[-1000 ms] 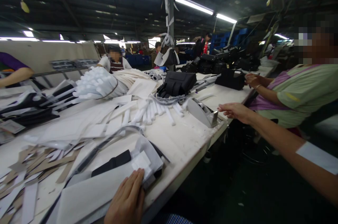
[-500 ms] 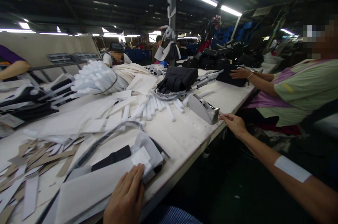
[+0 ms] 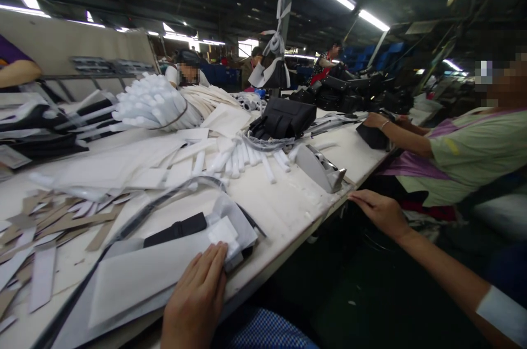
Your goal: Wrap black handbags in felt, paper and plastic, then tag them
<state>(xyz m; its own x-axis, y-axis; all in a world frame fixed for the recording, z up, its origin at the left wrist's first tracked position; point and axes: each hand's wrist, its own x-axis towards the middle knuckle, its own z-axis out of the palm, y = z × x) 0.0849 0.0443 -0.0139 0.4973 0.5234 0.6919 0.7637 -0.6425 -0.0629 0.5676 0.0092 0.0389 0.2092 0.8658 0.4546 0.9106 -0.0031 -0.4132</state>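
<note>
My left hand point(image 3: 197, 288) lies flat, fingers together, on a white foam-wrapped piece point(image 3: 152, 272) at the table's near edge. Under its fingertips is a folded white sheet point(image 3: 224, 234). A black strap part point(image 3: 177, 228) shows beside the wrap, and a dark strap in clear plastic point(image 3: 135, 234) curves around it. My right hand point(image 3: 381, 212) is pinched just off the table edge, right of a grey tape dispenser point(image 3: 319, 169); what it pinches is too small to make out.
A black bag point(image 3: 284, 118) stands behind white foam tubes point(image 3: 236, 159). A large tube bundle point(image 3: 152, 102) and brown and white strips point(image 3: 61, 223) lie left. At right, a co-worker point(image 3: 473, 146) handles a black item point(image 3: 373, 136).
My right hand has moved a little right, away from the tape dispenser. My left hand stays on the wrapped piece. The co-worker's black item has turned, and the view has shifted slightly.
</note>
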